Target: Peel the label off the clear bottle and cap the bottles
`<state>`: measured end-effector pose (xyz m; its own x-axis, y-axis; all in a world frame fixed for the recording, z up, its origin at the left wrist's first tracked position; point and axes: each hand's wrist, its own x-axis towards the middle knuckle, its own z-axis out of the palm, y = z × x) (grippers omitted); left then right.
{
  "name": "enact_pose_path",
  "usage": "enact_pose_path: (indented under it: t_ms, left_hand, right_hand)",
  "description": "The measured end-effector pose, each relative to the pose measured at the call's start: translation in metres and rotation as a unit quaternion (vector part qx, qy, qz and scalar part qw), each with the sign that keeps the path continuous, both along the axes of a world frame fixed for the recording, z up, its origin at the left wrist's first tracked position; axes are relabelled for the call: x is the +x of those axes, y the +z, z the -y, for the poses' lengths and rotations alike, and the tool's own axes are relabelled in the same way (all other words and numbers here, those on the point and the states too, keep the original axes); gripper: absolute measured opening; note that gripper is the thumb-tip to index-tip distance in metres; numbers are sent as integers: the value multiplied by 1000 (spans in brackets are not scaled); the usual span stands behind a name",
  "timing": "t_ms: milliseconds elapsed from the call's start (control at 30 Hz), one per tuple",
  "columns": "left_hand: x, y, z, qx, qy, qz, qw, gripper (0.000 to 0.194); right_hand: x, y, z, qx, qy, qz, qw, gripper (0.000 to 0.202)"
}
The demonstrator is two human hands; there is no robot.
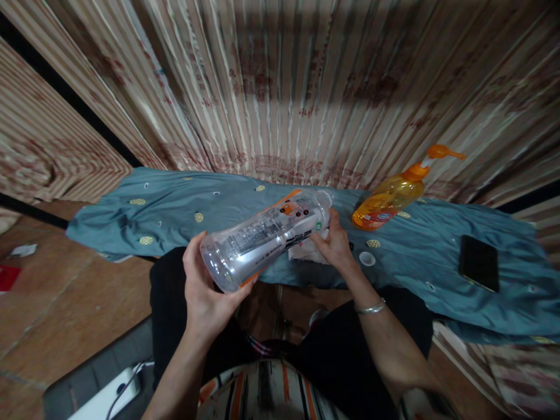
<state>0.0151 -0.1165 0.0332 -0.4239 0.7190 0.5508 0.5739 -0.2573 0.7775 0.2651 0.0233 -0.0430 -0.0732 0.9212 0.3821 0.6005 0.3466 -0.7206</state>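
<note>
A large clear plastic bottle (262,239) with a printed orange and silver label lies tilted across my two hands, above the cloth-covered table. My left hand (207,297) is wrapped round its base at the lower left. Near the neck, my right hand (335,242) grips the upper end, with a silver bangle on that wrist. No cap shows on the bottle's mouth. Partly hidden behind my right hand is a pale folded cloth or tissue (308,252). A small white cap (367,258) lies on the table just right of that hand.
An orange pump bottle (387,201) with amber liquid stands at the back right. Farther right lies a black phone (479,262). The blue-green patterned cloth (227,201) covers the narrow table, with a striped curtain (280,87) behind it. A white power strip (109,396) rests at lower left.
</note>
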Motion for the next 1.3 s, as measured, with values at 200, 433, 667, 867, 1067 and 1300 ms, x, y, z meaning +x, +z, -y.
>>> enact_pose_path:
  t_ms: [200,433,667,867,1067,1300]
  left_hand:
    - [0,-1,0,9,-8,-2,1000,99]
    - [1,2,0,5,4,4,1000,98]
    - [0,1,0,3,-1,-9,1000,99]
    - [-2,0,1,14,-5,-29,999,99]
    - [0,1,2,2,-5,-12,1000,100]
    - [0,2,1,11,-8,-22,1000,99]
  right_hand:
    - [0,1,0,-9,-1,10,1000,73]
    - [0,1,1,-8,5,-7,1000,71]
    - [0,1,0,-11,-5,-6,1000,72]
    - [0,2,0,-17,-5,-4,1000,72]
    - [0,0,0,3,-5,-8,1000,69]
    - [0,0,0,-1,-2,-5,1000,71]
